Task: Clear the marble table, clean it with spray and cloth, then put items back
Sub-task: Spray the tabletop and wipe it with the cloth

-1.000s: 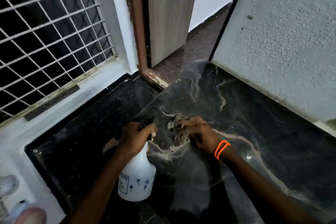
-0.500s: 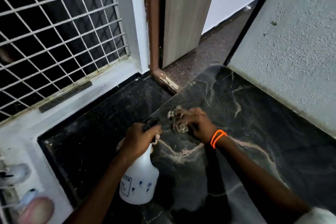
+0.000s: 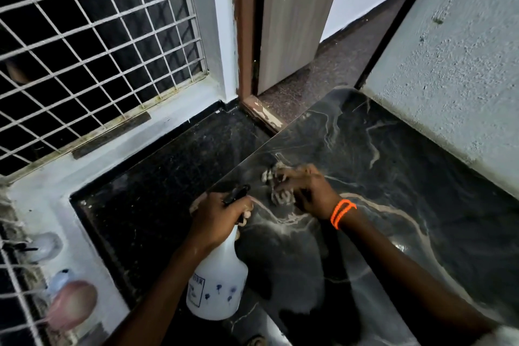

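Note:
The black marble table [image 3: 393,177] with pale veins fills the right half of the view. My right hand [image 3: 309,191], with an orange band at the wrist, grips a crumpled pale cloth [image 3: 276,194] and presses it on the marble near the table's left edge. My left hand [image 3: 219,219] holds a white spray bottle [image 3: 217,286] by its neck, beside the table's left edge. The bottle's black nozzle [image 3: 237,194] points up and to the right toward the cloth.
A dark speckled floor [image 3: 157,191] lies left of the table below a window with a white metal grille [image 3: 92,45]. A wooden door [image 3: 292,17] stands ajar at the back. A rough grey wall [image 3: 455,78] borders the table's far side. Blurred pale and pink objects [image 3: 70,303] sit at lower left.
My right hand has rubbed the cloth over the same patch near the table's left edge. The view has tilted. My left hand keeps its hold on the bottle.

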